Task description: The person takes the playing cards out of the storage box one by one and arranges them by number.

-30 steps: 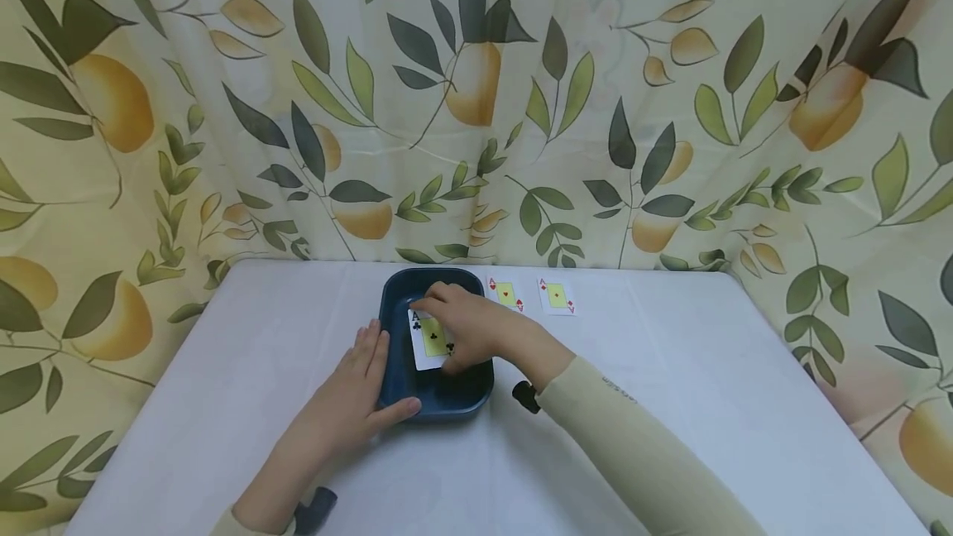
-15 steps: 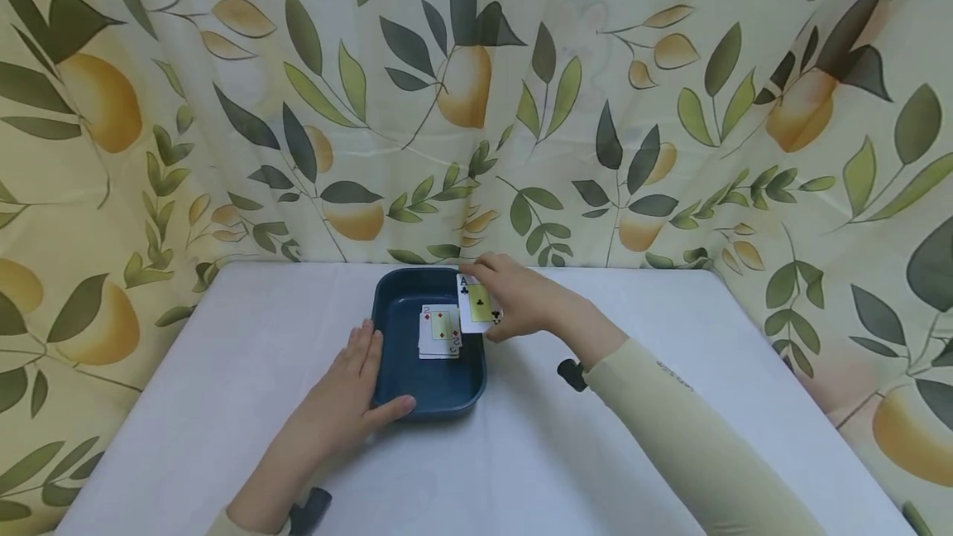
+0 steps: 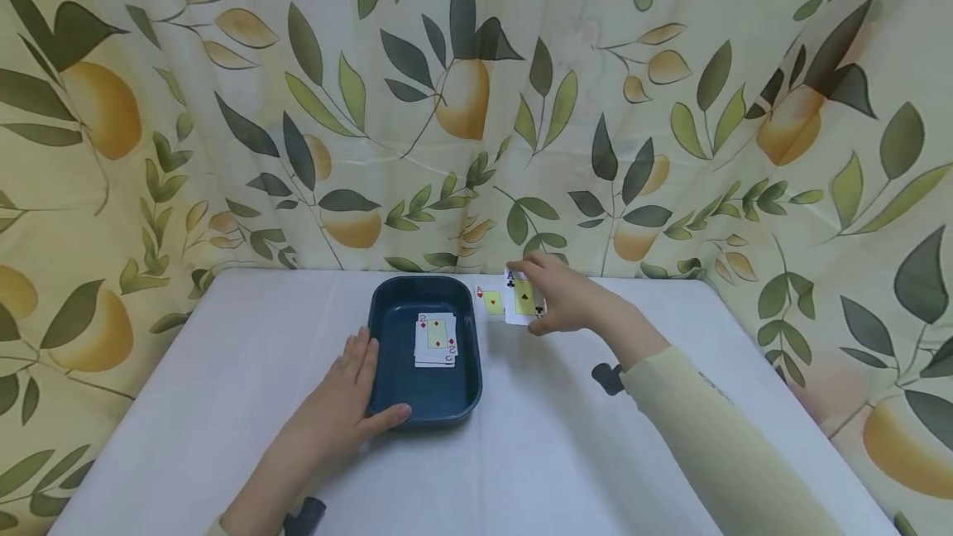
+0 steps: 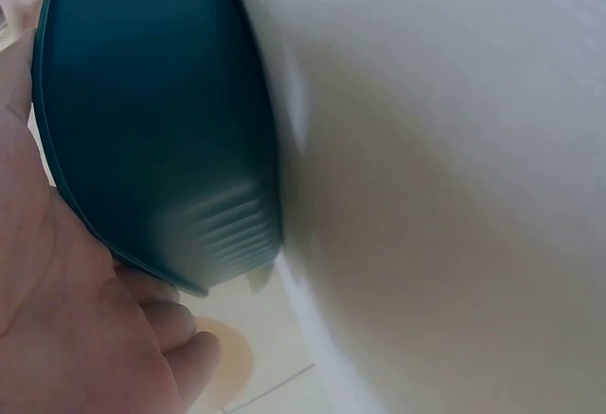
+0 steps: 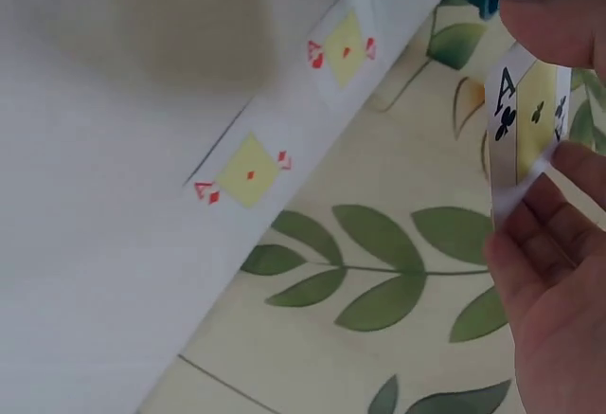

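My right hand [image 3: 569, 296] pinches an ace of clubs playing card [image 3: 524, 296] by its edges, thumb on the near side and fingers on the far side. The card is tilted above the table, just right of an ace of hearts [image 3: 491, 302]. An ace of diamonds [image 5: 248, 172] lies face up in the right wrist view; the raised card and hand hide it in the head view. With straight fingers, my left hand [image 3: 338, 395] rests along the left side of a dark blue tray [image 3: 395, 395], thumb at its front corner. Inside lies a small card stack, a two of diamonds [image 3: 437, 336] on top.
A white cloth covers the table [image 3: 223, 370]. Behind its back edge hangs a curtain [image 3: 417, 164] printed with leaves and fruit. The tray's raised walls stand left of the face-up aces. A dark wrist strap part [image 3: 607, 379] shows beside my right sleeve.
My right hand has lifted the ace of clubs out of the tray and carried it right, over the row of aces. The two of diamonds is uncovered. My left hand has stayed at the tray.
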A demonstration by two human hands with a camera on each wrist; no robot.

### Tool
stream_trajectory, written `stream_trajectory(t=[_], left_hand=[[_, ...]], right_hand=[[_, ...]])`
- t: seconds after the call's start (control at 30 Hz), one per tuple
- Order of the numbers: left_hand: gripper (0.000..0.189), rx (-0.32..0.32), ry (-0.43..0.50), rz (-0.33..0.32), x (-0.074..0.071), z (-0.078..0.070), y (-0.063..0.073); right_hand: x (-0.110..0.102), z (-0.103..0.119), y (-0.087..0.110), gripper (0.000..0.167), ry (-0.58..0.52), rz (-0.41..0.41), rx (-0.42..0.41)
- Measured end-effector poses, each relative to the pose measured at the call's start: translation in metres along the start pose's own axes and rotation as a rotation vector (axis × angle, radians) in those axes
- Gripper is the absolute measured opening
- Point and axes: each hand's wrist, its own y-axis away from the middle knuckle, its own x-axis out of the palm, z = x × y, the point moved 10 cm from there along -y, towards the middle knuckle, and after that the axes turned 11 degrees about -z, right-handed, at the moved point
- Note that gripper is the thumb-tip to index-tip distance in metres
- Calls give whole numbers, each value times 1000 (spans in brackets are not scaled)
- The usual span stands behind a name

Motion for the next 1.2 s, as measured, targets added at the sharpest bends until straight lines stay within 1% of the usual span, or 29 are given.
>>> stream_trajectory(t=[0.17, 0.4, 0.57, 0.73, 0.9, 1.1, 1.2], left_hand=[[113, -13, 9, -5, 3, 1, 1], [113, -4, -1, -23, 2, 1, -3], [113, -1, 1, -5, 7, -2, -4], [113, -1, 3, -9, 10, -3, -6], [114, -8, -5, -11, 9, -1, -6], [114, -26, -22, 16, 7, 1, -3], [115, -28, -30, 19, 6, 3, 0]], right_hand=[[4, -19, 4, 98, 8, 1, 7], [4, -56, 9, 95, 30, 24, 57], [13, -80, 18, 95, 16, 57, 98], [22, -100, 23, 95, 3, 89, 136], [28, -114, 25, 95, -13, 114, 172], [33, -119, 29, 96, 3, 134, 188], [37, -124, 31, 95, 8, 149, 195]])
